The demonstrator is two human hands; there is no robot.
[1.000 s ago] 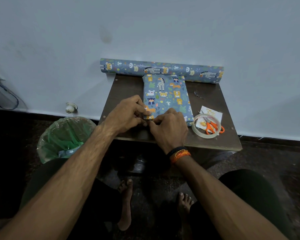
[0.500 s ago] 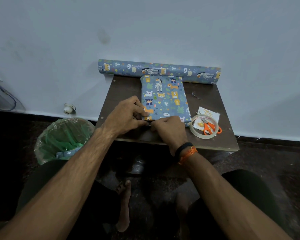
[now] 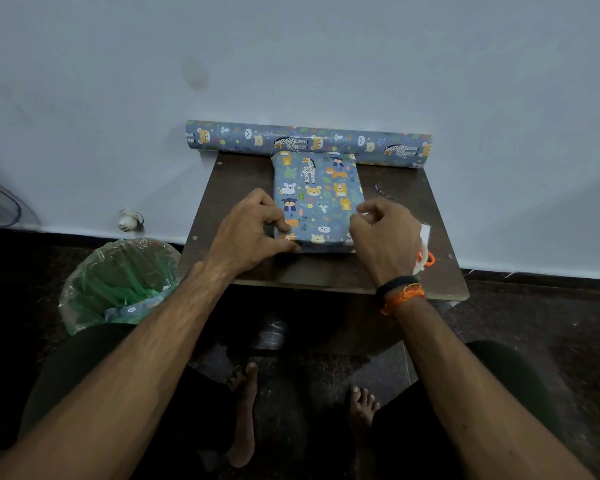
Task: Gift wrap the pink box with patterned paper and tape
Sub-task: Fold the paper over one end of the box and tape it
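Dark brown wooden table (image 3: 243,178) against pale wall — animal-print blue wrapped box (image 3: 317,199) lies flat mid-table, left hand (image 3: 248,233) pinching its near-left corner, presumably pinning the fold, right hand (image 3: 385,233) loosely curled beside — contents indiscernible.

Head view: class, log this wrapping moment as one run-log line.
wrapped box on table | left hand presses near-left corner | right hand curled at near-right edge, grip unclear | paper roll behind
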